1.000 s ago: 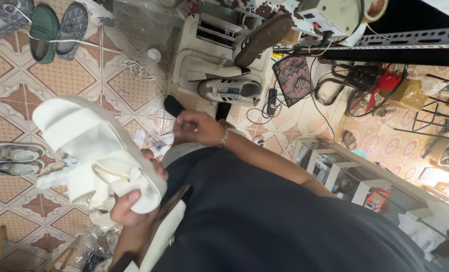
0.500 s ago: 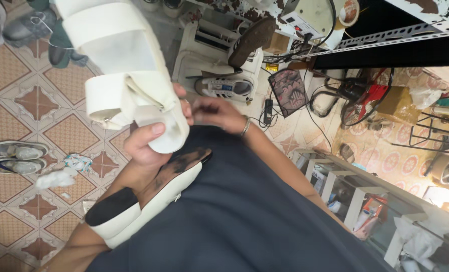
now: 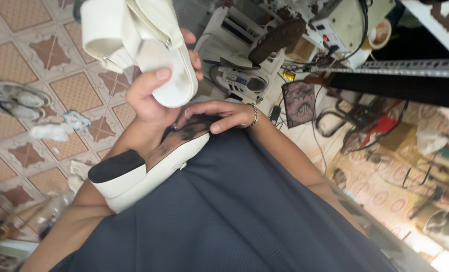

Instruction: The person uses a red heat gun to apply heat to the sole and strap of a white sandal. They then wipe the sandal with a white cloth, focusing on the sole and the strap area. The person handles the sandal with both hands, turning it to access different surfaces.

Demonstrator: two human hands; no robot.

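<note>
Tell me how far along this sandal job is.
Looks done: the sandal on the lap lies sole up, its dark heel pad on. In hand: the left hand holds up the second sandal; the right hand rests on the lap sandal's glue-dark forepart, apparently unfinished. The second sandal's sole is hidden.

Patterned tile floor (image 3: pixel 58 85), white shoe rack (image 3: pixel 224 40), dark shelf (image 3: pixel 400 83), tangled cables (image 3: pixel 355 126)

A small brown cardboard box (image 3: pixel 299 50) sits far, right of centre, beside a cream machine (image 3: pixel 343 22).
</note>
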